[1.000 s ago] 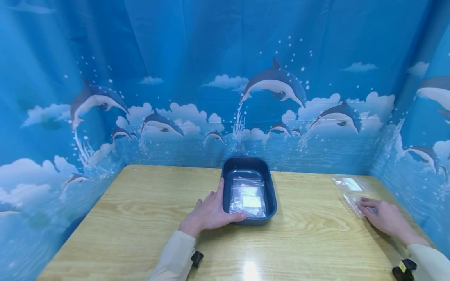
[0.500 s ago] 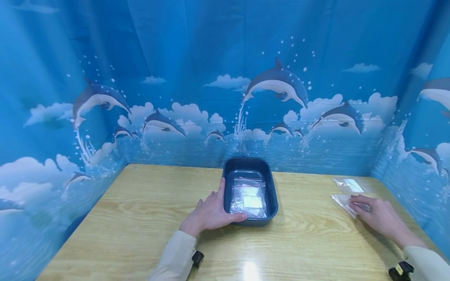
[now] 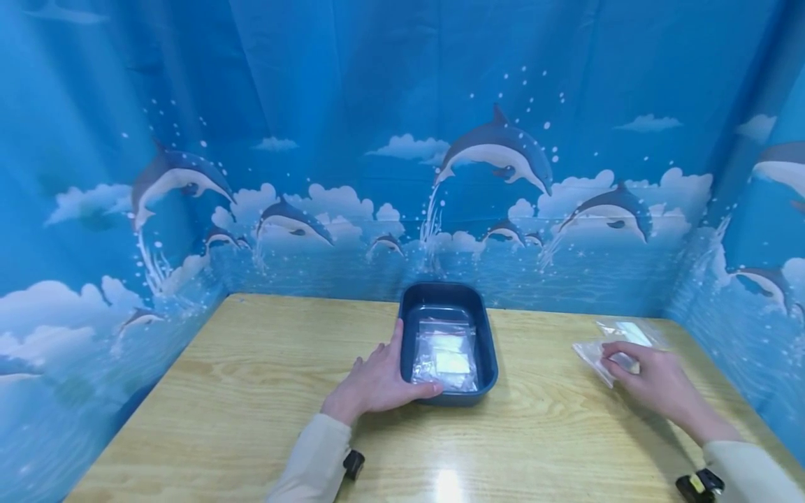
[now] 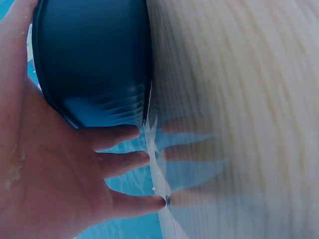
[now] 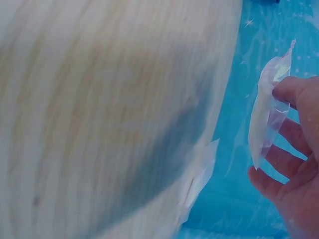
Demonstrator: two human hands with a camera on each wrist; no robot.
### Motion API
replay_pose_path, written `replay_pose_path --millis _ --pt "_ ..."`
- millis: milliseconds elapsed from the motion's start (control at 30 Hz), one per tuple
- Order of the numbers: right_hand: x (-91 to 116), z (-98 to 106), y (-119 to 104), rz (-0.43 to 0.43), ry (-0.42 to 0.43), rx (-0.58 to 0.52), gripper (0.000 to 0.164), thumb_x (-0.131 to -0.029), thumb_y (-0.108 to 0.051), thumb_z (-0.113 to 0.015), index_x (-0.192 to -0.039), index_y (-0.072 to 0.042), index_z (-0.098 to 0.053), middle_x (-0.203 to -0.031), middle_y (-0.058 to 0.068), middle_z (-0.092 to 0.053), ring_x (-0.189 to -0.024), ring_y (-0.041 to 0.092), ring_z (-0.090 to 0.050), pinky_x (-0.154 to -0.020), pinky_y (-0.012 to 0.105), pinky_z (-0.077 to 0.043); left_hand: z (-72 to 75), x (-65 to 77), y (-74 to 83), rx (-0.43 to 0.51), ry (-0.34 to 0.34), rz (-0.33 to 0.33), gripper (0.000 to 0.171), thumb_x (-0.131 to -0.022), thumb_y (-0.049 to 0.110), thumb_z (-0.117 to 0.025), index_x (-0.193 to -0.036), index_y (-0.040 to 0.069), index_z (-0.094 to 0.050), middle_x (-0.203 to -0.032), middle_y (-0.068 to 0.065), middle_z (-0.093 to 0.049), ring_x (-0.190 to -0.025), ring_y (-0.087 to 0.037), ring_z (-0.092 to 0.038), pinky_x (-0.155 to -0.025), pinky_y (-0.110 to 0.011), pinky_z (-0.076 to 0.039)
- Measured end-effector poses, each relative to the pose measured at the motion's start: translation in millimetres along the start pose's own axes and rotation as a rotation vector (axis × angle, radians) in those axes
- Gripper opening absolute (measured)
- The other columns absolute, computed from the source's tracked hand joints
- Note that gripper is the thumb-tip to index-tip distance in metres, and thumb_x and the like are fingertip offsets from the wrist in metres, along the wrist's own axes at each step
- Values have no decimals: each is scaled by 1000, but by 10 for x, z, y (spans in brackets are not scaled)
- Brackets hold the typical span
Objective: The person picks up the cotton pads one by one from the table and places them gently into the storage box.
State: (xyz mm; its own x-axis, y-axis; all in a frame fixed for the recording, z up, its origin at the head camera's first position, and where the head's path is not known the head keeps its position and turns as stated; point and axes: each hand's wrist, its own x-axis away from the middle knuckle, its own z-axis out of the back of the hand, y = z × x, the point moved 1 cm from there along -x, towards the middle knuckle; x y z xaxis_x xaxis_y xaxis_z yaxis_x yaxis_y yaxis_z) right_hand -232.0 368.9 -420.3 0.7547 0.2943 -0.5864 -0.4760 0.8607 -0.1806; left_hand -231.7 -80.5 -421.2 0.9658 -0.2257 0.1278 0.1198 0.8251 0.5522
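Note:
A dark blue plastic bin point(image 3: 492, 349) stands near the table's back edge, holding several clear zip bags point(image 3: 445, 353) with white contents. My left hand point(image 3: 377, 384) rests against its near left corner, thumb along the front rim. The left wrist view has the fingers point(image 4: 122, 164) spread straight beside the bin wall point(image 4: 99, 59). At the right, my right hand point(image 3: 660, 384) pinches a small clear zip bag point(image 3: 591, 355) between thumb and fingertips. That bag point(image 5: 261, 114) hangs above the table in the right wrist view. Behind it another clear bag point(image 3: 635, 332) with a white piece lies flat.
The wood-grain table point(image 3: 251, 391) spreads around the bin, with a bright reflection at its front. A blue dolphin-print curtain point(image 3: 352, 175) hangs right behind the table and along both sides.
My right hand has lifted the pinched bag off the table and moved it left, so it now partly overlaps the bag behind. My left hand and the bin have stayed put.

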Motion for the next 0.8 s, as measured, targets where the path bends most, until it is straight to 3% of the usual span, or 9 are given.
replay_pose_path --millis 167,300,400,567,800 --pt "-72 -5 -150 10 8 -20 25 -75 -2 -83 -90 -20 -76 -98 10 -80 -75 10 -68 -62 20 -45 2 0 -3 -1 1 4 135 -73 85 -67 -166 21 7 -165 -19 -34 -153 -42 -33 -122 -73 -20" --pt "-125 -14 -269 8 -6 -36 25 -77 -2 -84 -91 -21 -76 -102 10 -80 -80 16 -71 -61 26 -49 1 4 0 -3 -2 5 135 -73 85 -67 -166 21 7 -165 -19 -34 -153 -42 -33 -122 -73 -20" --pt "-168 -36 -350 20 -10 -52 24 -78 -2 -83 -92 -21 -76 -105 11 -80 -80 13 -70 -59 27 -50 -3 4 -2 -2 -3 1 135 -73 85 -67 -166 20 7 -165 -20 -35 -152 -42 -34 -121 -74 -20" --pt "-256 -74 -470 61 13 -121 23 -77 1 -82 -92 -16 -76 -106 16 -79 -70 1 -63 -51 16 -37 -6 2 -10 1 -2 -4 135 -73 85 -67 -166 20 7 -165 -19 -35 -152 -42 -34 -121 -74 -20" --pt "-426 -113 -628 107 7 -170 22 -79 2 -82 -94 -14 -76 -106 19 -78 -55 -1 -55 -44 14 -27 6 2 -6 5 -1 -2 135 -73 84 -67 -166 20 7 -165 -19 -35 -152 -42 -34 -121 -74 -20"
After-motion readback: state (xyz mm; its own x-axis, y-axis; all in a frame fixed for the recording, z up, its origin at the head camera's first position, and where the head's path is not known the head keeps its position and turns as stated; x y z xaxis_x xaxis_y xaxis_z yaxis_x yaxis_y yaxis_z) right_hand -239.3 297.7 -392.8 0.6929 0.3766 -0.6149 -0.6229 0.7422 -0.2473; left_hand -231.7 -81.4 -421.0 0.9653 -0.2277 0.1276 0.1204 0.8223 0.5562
